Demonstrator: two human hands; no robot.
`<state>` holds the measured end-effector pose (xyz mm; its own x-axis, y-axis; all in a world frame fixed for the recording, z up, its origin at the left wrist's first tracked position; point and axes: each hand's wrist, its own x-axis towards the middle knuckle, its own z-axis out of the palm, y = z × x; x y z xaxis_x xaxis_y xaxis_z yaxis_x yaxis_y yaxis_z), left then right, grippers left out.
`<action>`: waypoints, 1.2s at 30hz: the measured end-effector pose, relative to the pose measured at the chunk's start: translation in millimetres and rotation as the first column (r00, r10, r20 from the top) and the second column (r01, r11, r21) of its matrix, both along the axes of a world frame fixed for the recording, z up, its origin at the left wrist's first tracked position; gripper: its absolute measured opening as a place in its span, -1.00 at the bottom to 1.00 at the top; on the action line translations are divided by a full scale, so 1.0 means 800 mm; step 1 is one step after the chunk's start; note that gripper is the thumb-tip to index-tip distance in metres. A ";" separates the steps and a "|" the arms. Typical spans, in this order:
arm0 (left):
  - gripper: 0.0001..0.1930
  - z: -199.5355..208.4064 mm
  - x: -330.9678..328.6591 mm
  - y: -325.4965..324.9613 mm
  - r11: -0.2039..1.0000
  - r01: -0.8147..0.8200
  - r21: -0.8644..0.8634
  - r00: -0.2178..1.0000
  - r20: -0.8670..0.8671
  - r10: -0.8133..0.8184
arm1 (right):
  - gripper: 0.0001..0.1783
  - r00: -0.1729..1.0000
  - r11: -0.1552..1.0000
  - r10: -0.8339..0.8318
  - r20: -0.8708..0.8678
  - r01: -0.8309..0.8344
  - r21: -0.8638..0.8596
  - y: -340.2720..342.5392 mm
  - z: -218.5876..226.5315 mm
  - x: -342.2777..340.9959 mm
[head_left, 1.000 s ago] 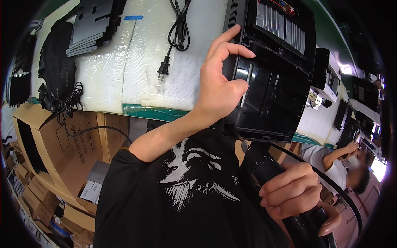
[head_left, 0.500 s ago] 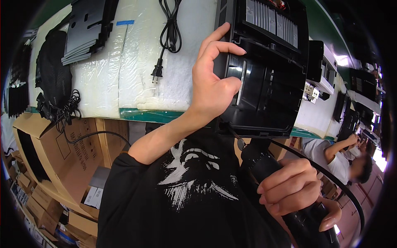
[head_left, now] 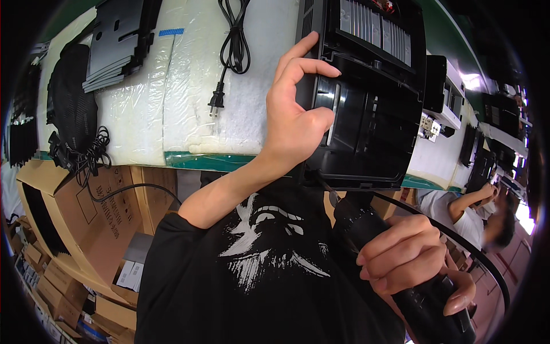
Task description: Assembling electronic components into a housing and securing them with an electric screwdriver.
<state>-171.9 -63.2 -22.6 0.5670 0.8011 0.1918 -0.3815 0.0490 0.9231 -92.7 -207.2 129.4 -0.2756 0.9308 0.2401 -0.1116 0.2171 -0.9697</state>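
Observation:
A black plastic housing (head_left: 372, 135) with an open front lies on the table in front of me. My left hand (head_left: 298, 117) grips its left wall, with the thumb and some fingertips bent over the edge to the inside. In my right hand (head_left: 407, 252), at the lower right, is a black corded electric screwdriver (head_left: 358, 217), its body wrapped by the fingers. The driver's thin bit points up and left to the housing's near left corner. I cannot tell whether its tip sits on a screw.
Silver finned heatsinks (head_left: 375, 28) fill the housing's far part. Left of it on the padded table (head_left: 192, 109) lie a coiled power cord (head_left: 234, 51), stacked grey metal plates (head_left: 117, 46) and a black mesh bag (head_left: 74, 103). Cardboard boxes (head_left: 109, 212) stand below. A co-worker (head_left: 458, 209) is at right.
My left hand stays in place on the housing wall. The screwdriver's rear end and my right hand have shifted slightly right, while its bit remains at the same corner.

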 end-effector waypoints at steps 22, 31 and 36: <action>-0.57 -0.006 0.001 0.001 0.999 0.000 0.037 1.000 0.001 0.000 | -0.34 0.968 0.886 -0.243 -0.064 0.248 0.391 -0.016 -0.040 -0.016; -0.56 -0.003 0.002 0.001 1.000 0.009 0.026 1.000 -0.005 -0.009 | -0.39 0.940 0.863 -0.319 -0.119 0.340 0.373 0.002 -0.030 -0.034; -0.56 -0.003 0.000 0.002 0.999 -0.007 0.032 1.000 -0.006 0.008 | -0.25 0.992 0.990 -0.117 -0.039 0.119 0.077 -0.005 -0.008 -0.011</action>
